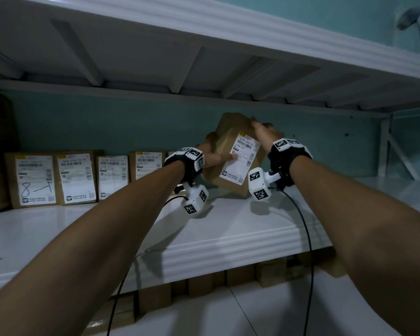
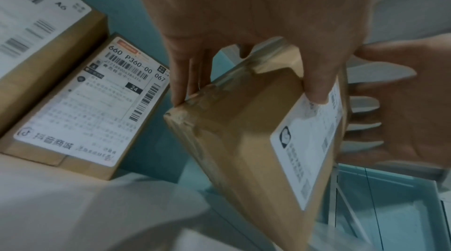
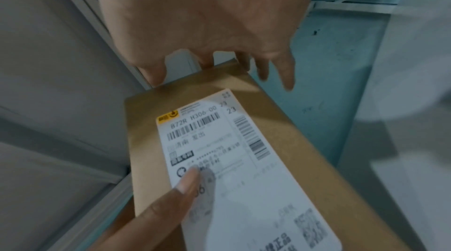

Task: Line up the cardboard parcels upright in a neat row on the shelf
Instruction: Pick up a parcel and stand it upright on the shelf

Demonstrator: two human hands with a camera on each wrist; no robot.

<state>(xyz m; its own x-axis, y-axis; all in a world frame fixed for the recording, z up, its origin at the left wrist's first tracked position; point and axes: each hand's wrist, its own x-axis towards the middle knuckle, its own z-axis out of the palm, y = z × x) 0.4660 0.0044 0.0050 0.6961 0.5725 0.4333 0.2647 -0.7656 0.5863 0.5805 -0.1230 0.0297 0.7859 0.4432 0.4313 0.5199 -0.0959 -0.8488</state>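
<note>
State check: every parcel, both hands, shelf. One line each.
held parcel: tilted, lifted, label facing the camera, not yet in the row
left hand: grips the held parcel, thumb on its label
right hand: grips the held parcel's top edge
row of parcels: upright against the back wall, labels forward
shelf: carries the row

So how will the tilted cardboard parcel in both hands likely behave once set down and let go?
The parcel looks stiff: its edges stay straight under the left hand and right hand. Probably light. Balanced on one corner on the shelf, it would likely tip if released.
</note>
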